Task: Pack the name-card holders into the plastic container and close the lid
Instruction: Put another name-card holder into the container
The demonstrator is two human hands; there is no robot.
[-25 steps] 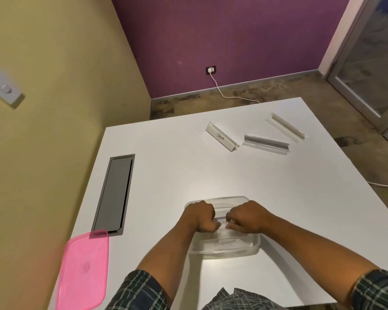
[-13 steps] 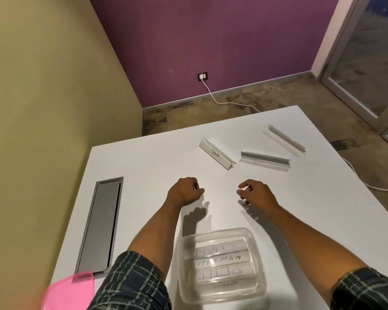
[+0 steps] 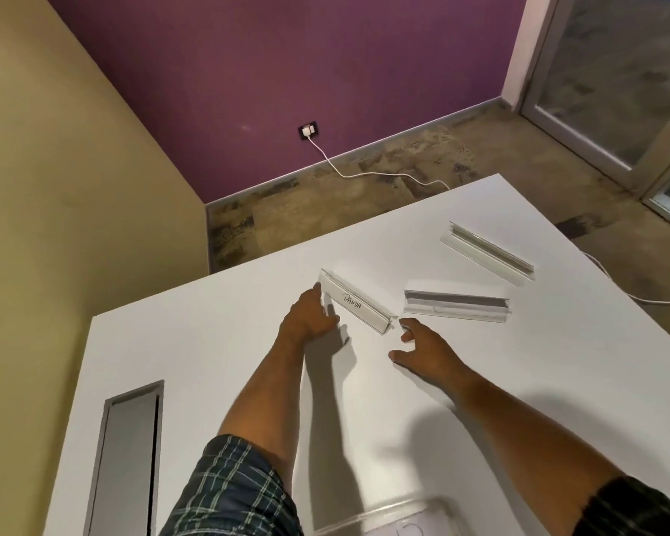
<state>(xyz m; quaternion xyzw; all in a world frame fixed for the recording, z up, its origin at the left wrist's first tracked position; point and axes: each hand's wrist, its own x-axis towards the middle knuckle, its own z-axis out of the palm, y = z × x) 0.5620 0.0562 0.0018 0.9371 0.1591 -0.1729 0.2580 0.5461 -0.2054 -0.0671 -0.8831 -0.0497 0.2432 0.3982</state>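
The PANDA name-card holder (image 3: 358, 302) lies on the white table (image 3: 217, 334) between our two hands, its long axis running diagonally from far-left to near-right. Our left hand (image 3: 308, 318) meets its far-left end, fingers seemingly just closing on it, though we cannot be sure. Our right hand (image 3: 418, 348) hovers spread, just short of the near-right end. It is a clear tent-shaped strip with a handwritten card.

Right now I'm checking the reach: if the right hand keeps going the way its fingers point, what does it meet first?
Probably the near end of the PANDA name-card holder; the right hand fingertips look almost there.
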